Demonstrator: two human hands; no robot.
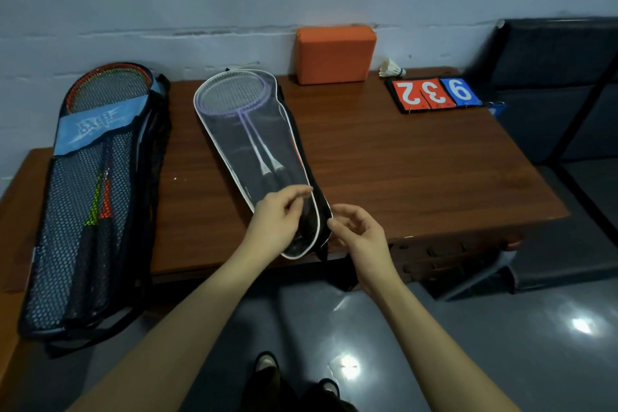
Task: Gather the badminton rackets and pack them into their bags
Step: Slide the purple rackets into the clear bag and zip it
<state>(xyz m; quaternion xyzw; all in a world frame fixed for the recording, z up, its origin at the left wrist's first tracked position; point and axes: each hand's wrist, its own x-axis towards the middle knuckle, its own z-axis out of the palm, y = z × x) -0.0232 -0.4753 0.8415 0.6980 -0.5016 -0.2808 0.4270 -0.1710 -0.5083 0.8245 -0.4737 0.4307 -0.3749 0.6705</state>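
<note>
Mesh bag (pixel 257 144) soft, light; rackets (pixel 234 97) inside stiff. Left hand (pixel 276 224) pinches bag edge; right hand (pixel 359 231) loosely curled, holds nothing. Best grip: handle end.

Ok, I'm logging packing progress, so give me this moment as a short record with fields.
left bag: black mesh bag holding red and green rackets
middle bag: white-trimmed bag holding two purple rackets
left hand: pinching the bag's handle end
right hand: fingers at the bag's edge; grip unclear
also on table: orange block, shuttlecock, scoreboard
</note>
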